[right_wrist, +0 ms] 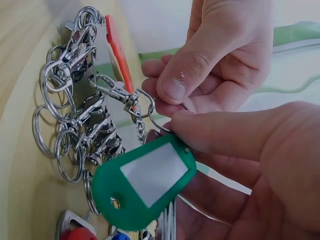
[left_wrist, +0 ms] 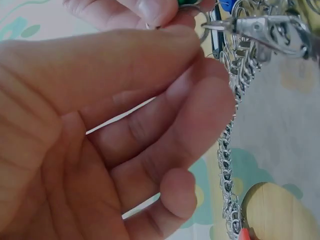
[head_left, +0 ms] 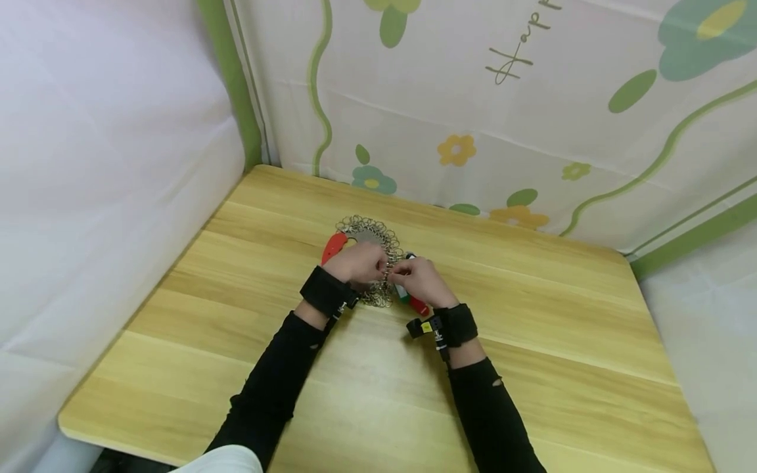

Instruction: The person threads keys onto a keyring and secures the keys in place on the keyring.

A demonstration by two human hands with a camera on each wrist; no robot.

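My left hand [head_left: 359, 261] and right hand [head_left: 422, 279] meet over a grey metal plate [head_left: 365, 236] edged with many snap hooks. Between thumb and finger, the left hand pinches a split ring [right_wrist: 159, 120], which is linked to the end ring of one snap hook [right_wrist: 114, 90]. Thumb and fingers of the right hand pinch the same split ring close to a green key tag [right_wrist: 145, 182] with a white label. Metal keys [right_wrist: 167, 222] hang beneath the tag, partly hidden by it. The plate's red handle [head_left: 334, 246] shows beside the left hand.
More rings and snap hooks [right_wrist: 65, 115] crowd the plate's rim. A red piece [head_left: 420, 306] lies under the right hand, and in the right wrist view a blue tag [right_wrist: 121, 235] shows at the bottom. A flowered curtain [head_left: 402, 118] hangs behind the wooden table [head_left: 556, 328].
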